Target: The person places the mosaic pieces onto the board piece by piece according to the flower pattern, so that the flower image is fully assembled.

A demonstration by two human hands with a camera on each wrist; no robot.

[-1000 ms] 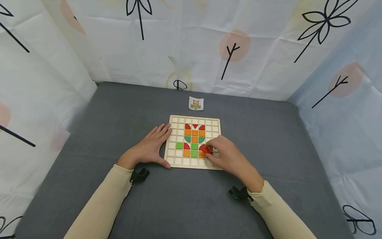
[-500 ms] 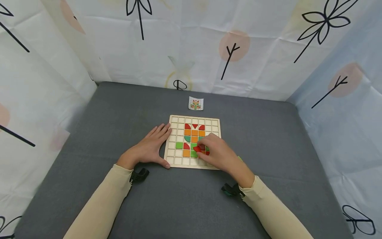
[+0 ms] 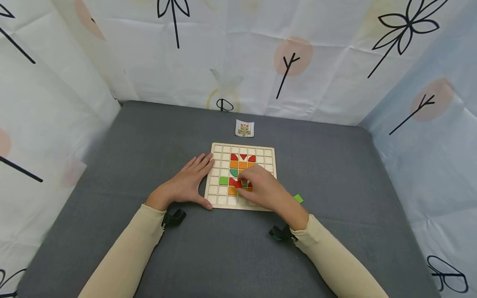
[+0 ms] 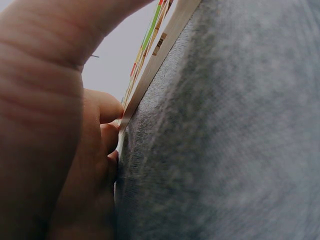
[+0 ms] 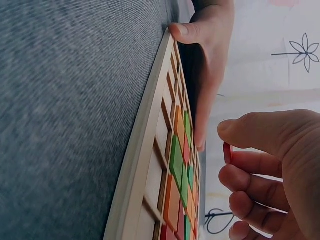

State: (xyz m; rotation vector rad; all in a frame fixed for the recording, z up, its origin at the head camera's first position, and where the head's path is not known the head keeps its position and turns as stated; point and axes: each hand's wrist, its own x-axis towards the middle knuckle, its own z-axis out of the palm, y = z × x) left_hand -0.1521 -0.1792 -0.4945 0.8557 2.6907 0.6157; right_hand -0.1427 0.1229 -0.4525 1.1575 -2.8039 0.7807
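My left hand (image 3: 188, 180) rests at the left side of a wooden grid board (image 3: 223, 206), its fingers straight and the fingertips and thumb at the edge. In the left wrist view the fingertips lie against the board's side wall (image 4: 145, 82). My right hand (image 3: 265, 188) pinches a small red tile (image 5: 227, 153) between thumb and index finger, over the middle of the board. Red, orange, green and teal tiles fill part of the grid, among them a light green square (image 3: 223, 181) at the left. The right hand hides the tiles at lower right.
Behind the board lies a small pattern card (image 3: 244, 128) printed with a coloured grid figure. A loose light green tile (image 3: 298, 198) is on the grey tabletop (image 3: 238, 248), right of the board. Patterned white cloth (image 3: 238, 49) hangs behind and at both sides.
The right hand has moved left across the board with the red tile, from the right part of the pattern to its middle. The loose green tile has come into sight. The left hand stays put.
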